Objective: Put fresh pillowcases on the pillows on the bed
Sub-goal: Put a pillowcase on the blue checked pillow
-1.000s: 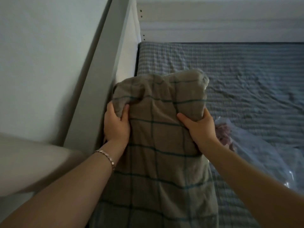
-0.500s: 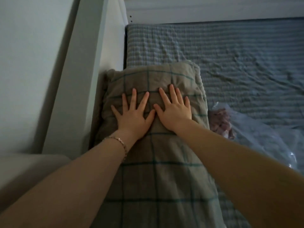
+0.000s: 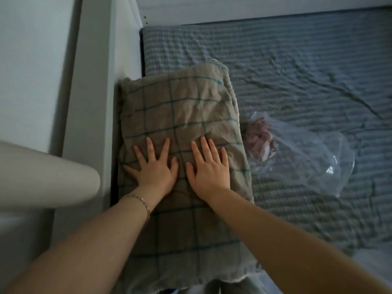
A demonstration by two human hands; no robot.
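A pillow in a beige pillowcase with a green check [image 3: 182,111] lies flat on the bed against the white headboard [image 3: 125,49]. My left hand [image 3: 154,168] presses on its middle with the fingers spread and straight. Beside it, my right hand [image 3: 209,166] lies flat on the pillow in the same way. A thin bracelet sits on my left wrist. The pillow's near end reaches the mattress edge, where a frayed hem shows.
The mattress wears a blue-grey striped, wrinkled sheet [image 3: 297,71]. A clear plastic bag with pinkish fabric inside [image 3: 297,153] lies on the sheet right of the pillow. A rounded pale object [image 3: 42,175] juts in at the left beside the headboard.
A second ago both hands gripped the pillow's sides and held it upright. It came down flat, and my flat hands have slid from its far end toward its middle.
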